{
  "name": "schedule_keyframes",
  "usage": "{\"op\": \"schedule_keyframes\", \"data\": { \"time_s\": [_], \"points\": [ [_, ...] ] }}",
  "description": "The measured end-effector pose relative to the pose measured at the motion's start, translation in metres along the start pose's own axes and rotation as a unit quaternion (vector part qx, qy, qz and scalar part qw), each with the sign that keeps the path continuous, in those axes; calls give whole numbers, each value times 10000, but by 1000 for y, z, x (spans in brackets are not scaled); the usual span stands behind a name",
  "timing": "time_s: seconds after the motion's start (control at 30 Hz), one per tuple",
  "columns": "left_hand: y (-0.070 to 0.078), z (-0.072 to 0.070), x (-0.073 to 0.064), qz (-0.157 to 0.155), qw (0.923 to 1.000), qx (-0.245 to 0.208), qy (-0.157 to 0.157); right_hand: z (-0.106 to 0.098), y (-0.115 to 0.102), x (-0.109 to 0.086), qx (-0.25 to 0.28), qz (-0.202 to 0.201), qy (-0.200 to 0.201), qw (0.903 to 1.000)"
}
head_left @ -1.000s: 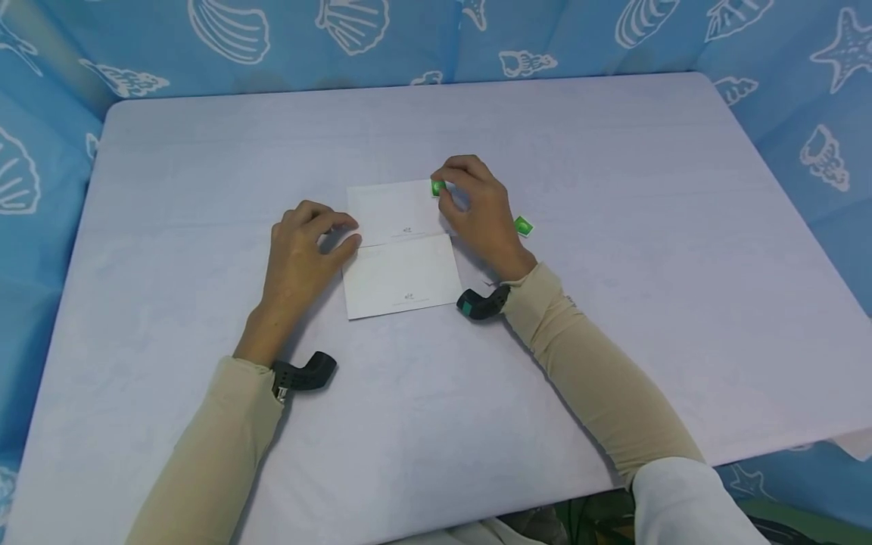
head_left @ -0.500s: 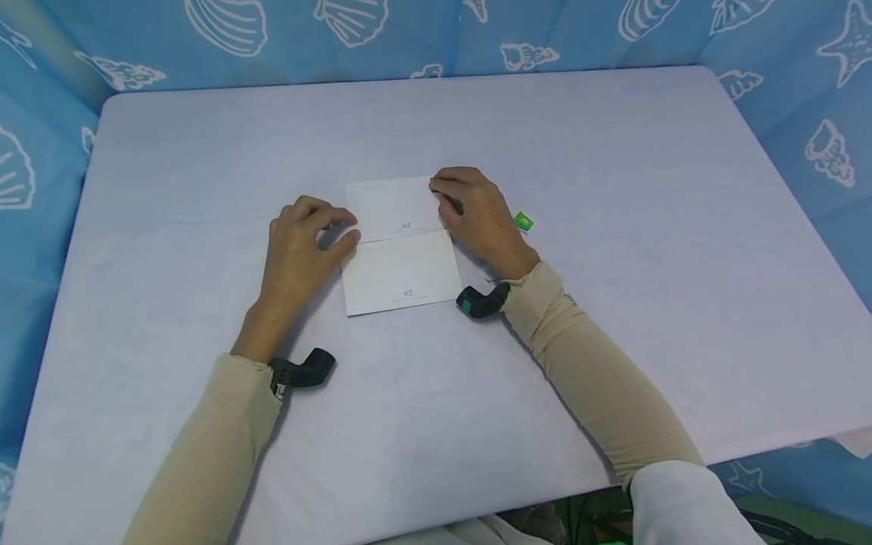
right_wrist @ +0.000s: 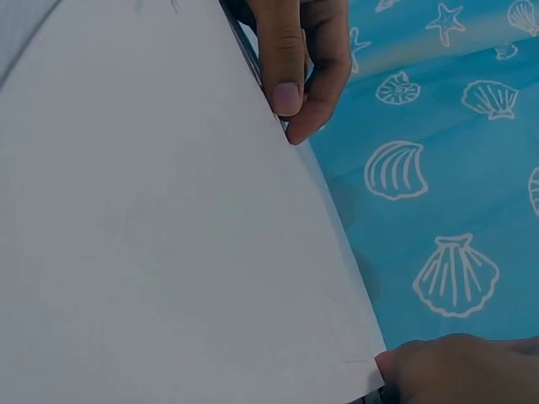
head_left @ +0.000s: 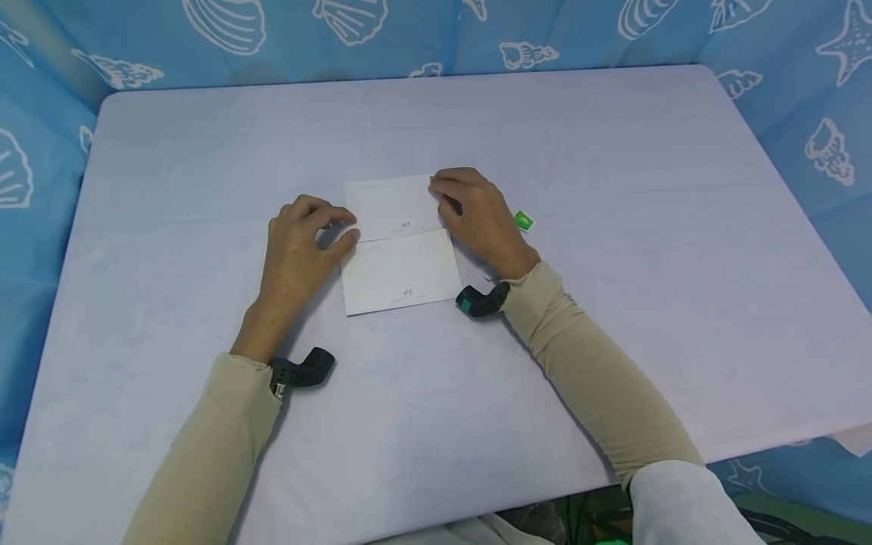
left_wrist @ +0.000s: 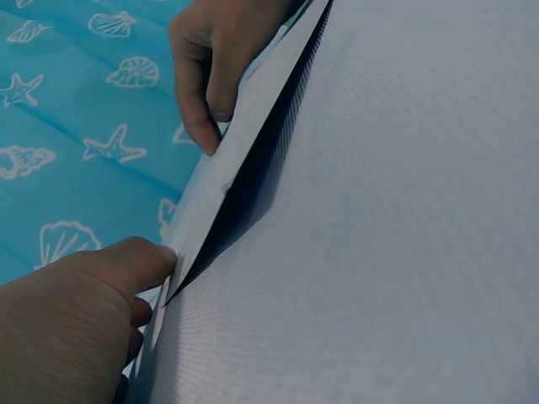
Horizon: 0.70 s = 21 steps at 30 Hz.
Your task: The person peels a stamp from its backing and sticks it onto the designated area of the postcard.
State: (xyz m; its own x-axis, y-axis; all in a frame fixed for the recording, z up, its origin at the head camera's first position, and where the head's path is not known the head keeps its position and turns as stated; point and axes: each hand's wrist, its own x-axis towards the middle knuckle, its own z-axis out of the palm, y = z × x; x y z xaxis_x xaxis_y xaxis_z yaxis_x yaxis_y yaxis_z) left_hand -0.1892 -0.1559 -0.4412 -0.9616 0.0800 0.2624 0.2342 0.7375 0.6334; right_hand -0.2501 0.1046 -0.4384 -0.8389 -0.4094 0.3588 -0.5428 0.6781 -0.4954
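Two white cards lie edge to edge mid-table, the upper card (head_left: 391, 204) behind the lower card (head_left: 402, 272). My left hand (head_left: 293, 250) has curled fingers at their left edge, thumb and index tip pinching the card edge; the right wrist view shows that left hand (right_wrist: 299, 59) on the card (right_wrist: 168, 252). My right hand (head_left: 477, 216) is curled over the upper card's far right corner, covering a green sticker (head_left: 432, 179) of which only a sliver shows. In the left wrist view the card (left_wrist: 244, 143) sits slightly raised between my left hand (left_wrist: 76, 328) and right hand (left_wrist: 215, 67).
A second green sticker (head_left: 523, 221) lies on the lilac table (head_left: 613, 189) just right of my right hand. Black camera mounts sit at my left wrist (head_left: 303, 371) and right wrist (head_left: 482, 301). Blue shell-print cloth (head_left: 409, 30) walls the table's sides.
My right hand has lowered the green sticker onto the upper card's corner, so it is now almost hidden under the fingers. The left hand has stayed put.
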Motion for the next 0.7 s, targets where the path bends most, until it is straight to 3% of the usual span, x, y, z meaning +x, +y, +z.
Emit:
{"op": "schedule_keyframes", "data": {
  "time_s": [0.17, 0.43, 0.7],
  "points": [
    [1, 0, 0, 15, 10000, 27, 12, 0, 0, 0, 2, -121, 52, 9999],
    [0, -1, -1, 16, 10000, -14, 29, 2, 2, 3, 188, -685, 822, 9941],
    [1, -1, 0, 35, 10000, 0, 12, 1, 3, 2, 126, -20, -103, 9999]
  ]
}}
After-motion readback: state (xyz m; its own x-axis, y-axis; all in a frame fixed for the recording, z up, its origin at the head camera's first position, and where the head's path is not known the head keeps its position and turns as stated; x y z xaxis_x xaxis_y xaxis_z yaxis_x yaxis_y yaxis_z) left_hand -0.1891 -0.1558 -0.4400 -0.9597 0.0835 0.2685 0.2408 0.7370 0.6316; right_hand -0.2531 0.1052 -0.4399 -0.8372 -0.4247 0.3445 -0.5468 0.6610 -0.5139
